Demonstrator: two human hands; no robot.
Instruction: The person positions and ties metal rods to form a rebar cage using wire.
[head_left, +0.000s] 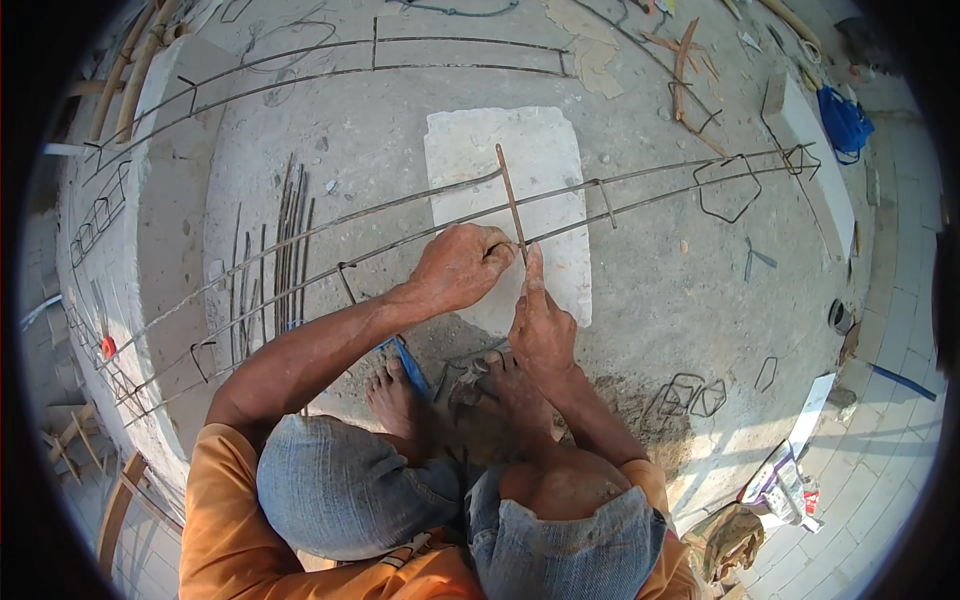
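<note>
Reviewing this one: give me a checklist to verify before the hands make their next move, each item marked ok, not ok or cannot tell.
1. Left hand at the lower part of the rusty rod: ok, fingers curled in there.
2. Right hand at the rod: ok, index finger up by its lower end.
3. Rod crossing a long steel bar: ok.
4. Joint at the fingertips secured: cannot tell, fingers hide it.
5. Hands gloved: not ok, both bare.
6. Left foot covered: not ok, bare.

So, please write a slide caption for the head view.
Left hand and right hand at the near end of a rust-brown bar crossing long rods.
</note>
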